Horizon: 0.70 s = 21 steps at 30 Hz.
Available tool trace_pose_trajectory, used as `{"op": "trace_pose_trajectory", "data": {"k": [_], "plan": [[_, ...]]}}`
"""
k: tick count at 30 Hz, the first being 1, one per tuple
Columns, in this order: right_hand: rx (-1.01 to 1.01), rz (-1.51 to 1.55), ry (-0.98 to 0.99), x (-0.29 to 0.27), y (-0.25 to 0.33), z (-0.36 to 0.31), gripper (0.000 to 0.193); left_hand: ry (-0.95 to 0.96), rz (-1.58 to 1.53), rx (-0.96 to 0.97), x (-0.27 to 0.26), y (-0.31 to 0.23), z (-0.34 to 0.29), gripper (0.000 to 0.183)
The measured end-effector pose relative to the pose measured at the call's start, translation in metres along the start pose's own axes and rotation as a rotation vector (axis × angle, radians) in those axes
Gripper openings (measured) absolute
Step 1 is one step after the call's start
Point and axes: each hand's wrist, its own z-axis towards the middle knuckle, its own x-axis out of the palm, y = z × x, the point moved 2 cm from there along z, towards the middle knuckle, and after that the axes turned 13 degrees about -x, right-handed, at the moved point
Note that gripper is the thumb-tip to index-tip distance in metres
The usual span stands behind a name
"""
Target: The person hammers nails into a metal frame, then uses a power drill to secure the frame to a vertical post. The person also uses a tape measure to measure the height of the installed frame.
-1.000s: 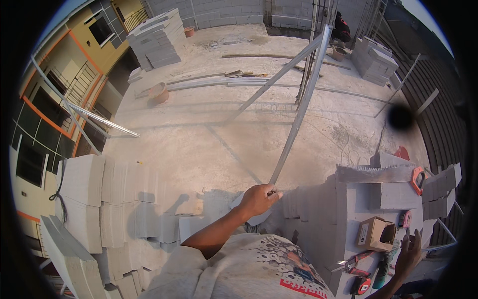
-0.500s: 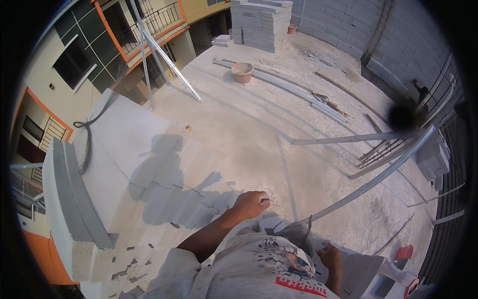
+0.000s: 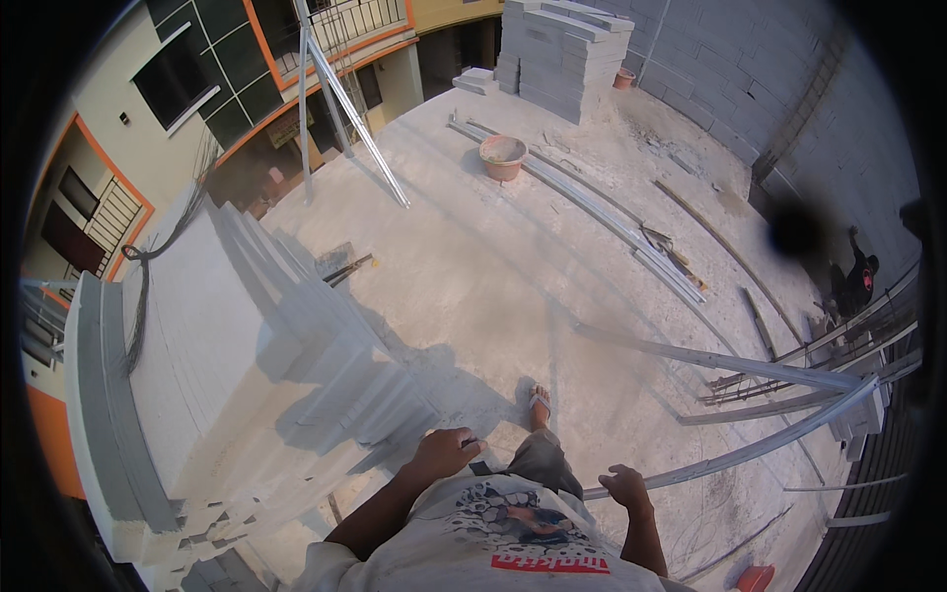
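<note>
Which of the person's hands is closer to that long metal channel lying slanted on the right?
Right. The right hand is at the long metal channel's lower end; the left hand is farther left, above the stepped blocks.

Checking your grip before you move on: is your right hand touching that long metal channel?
Cannot tell. In the head view the right hand sits at the long metal channel's near end, contact unclear.

A dusty grey concrete floor (image 3: 513, 266) carries everything here. Far off stands a stack of grey blocks (image 3: 567, 49), with an orange basin (image 3: 502, 155) just in front of it. Long metal rails (image 3: 592, 212) lie in a line from near the basin toward the right (more of them rest at the right edge). On the left, stepped rows of pale blocks (image 3: 335, 355) sit on the floor.
</note>
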Motion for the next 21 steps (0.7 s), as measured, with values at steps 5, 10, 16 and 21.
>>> {"op": "trace_pose_trajectory", "data": {"k": [5, 10, 16, 21], "plan": [[-0.067, -0.052, 0.091, -0.071, -0.01, 0.107, 0.052, -0.018, 0.03, -0.134, -0.026, -0.079, 0.085, 0.046], [-0.161, -0.173, 0.003, -0.189, -0.026, 0.202, 0.051, -0.043, -0.066, -0.019, -0.065, -0.177, 0.158, 0.045], [-0.294, 0.011, -0.284, -0.281, -0.005, 0.341, 0.043, -0.123, -0.107, -0.168, -0.096, -0.173, 0.198, 0.046], [-0.295, 0.171, -0.036, -0.25, 0.053, 0.463, 0.036, -0.1, -0.179, -0.259, -0.093, -0.152, 0.243, 0.042]]}}
